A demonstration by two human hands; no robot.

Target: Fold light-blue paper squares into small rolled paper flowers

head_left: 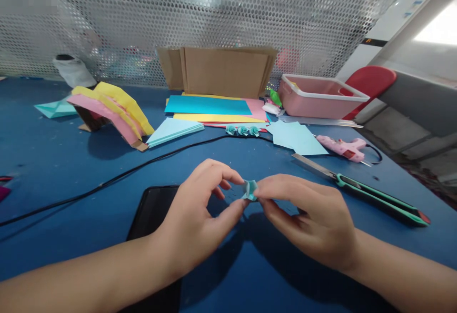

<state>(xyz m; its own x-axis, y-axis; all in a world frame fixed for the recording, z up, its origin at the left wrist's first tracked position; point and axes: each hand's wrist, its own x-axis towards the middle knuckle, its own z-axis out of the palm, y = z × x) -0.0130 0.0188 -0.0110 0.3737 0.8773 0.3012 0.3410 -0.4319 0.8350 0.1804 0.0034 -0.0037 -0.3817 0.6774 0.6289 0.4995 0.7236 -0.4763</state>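
Observation:
A small light-blue folded paper flower [250, 190] is held up over the blue table, between the fingertips of both hands. My left hand [203, 208] grips its left side between thumb and forefinger. On the other side, the thumb and forefinger of my right hand [310, 213] pinch the flower's edge. Three similar paper flowers [243, 131] sit in a row farther back. Near my right hand lies a utility knife [378, 197] with its blade out. A black phone or tablet [153, 213] lies partly under my left forearm.
Light-blue paper sheets [298, 136] and a folded paper stack [174, 129] lie behind my hands. A pink glue gun [342, 147] is at right. A black cable [143, 164] crosses the table [64, 160]. Farther back are a pink basket [321, 98], cardboard [224, 71] and a pink-yellow paper arch [110, 113].

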